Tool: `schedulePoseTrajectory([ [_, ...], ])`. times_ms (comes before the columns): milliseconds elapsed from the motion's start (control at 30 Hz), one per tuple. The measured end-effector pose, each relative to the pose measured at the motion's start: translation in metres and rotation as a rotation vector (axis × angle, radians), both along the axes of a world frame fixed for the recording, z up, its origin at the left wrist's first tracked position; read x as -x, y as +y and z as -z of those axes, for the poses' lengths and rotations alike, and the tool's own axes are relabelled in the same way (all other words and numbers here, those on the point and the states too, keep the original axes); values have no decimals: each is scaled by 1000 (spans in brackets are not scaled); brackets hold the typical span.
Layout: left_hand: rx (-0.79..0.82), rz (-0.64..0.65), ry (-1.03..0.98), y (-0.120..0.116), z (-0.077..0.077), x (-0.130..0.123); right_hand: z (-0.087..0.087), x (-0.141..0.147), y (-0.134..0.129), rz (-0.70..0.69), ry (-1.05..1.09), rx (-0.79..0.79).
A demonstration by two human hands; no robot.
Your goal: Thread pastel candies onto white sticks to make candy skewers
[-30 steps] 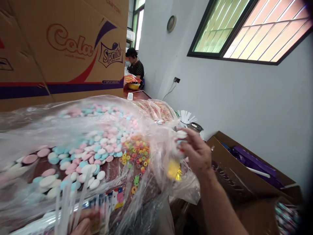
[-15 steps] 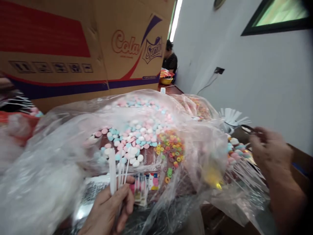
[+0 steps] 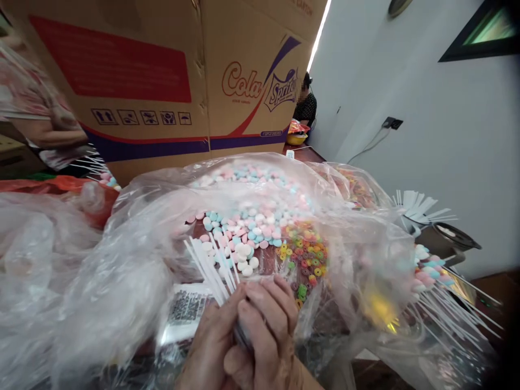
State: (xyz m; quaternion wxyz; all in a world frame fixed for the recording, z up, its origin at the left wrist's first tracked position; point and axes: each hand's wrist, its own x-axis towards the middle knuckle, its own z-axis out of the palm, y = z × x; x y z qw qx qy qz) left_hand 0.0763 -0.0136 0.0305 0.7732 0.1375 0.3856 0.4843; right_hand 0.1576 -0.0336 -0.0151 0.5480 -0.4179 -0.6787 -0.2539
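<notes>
My left hand point(image 3: 211, 341) is closed around a small bundle of thin white sticks point(image 3: 209, 265), whose upper ends fan out. Pressed against it, my right hand point(image 3: 270, 319) has its fingers curled over; what they hold is hidden, and a greyish patch shows between the palms. Just beyond the sticks lie pink, blue and white round candies point(image 3: 244, 233) on clear plastic. Ring-shaped candies in several colours point(image 3: 306, 252) sit to their right. Left of my hands is a printed packet point(image 3: 187, 309).
A big cola carton point(image 3: 150, 81) stands behind. At right are sticks threaded with candies point(image 3: 434, 271), a dark pan point(image 3: 447, 238) and fanned white strips point(image 3: 422, 206). Crumpled clear plastic point(image 3: 101, 287) covers the left. One person point(image 3: 40, 108) is at left, another point(image 3: 306, 103) farther back.
My right hand has come from beside the pan at right to meet my left hand. The sticks now lean left and spread more. The view has shifted left.
</notes>
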Motion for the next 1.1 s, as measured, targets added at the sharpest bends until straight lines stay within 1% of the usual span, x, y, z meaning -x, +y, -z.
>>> schedulePoseTrajectory([
  [67,-5,28,-15,-2,4,1,-5,-3,3,-24,10,78],
  [167,-10,10,15,-3,11,5,-9,-15,3,-130,-7,161],
  [233,-37,4,69,-4,15,9,-9,-24,2,-208,37,295],
  [300,-81,73,133,-5,18,13,-8,-33,3,-255,111,486],
  [367,-113,199,187,-8,22,18,-5,-41,7,-256,185,660],
  [433,-105,292,221,-11,25,22,-2,-48,16,-230,213,755],
  [500,-84,326,247,-13,28,26,0,-55,29,-201,180,798],
  [633,-87,312,315,-16,28,32,2,-65,61,-179,17,908],
  [733,-123,314,356,-16,28,35,6,-70,79,-183,-112,987],
  [800,-136,297,376,-15,29,36,8,-74,84,-148,-166,1030],
  [900,-147,253,398,-13,31,38,7,-85,85,22,-180,1120],
  [1000,-164,256,399,-10,33,39,2,-99,84,170,-248,1231],
  [1033,-166,262,397,-10,33,39,-1,-104,84,207,-275,1244],
  [1100,-170,260,397,-10,32,37,-6,-113,87,250,-302,1209],
])
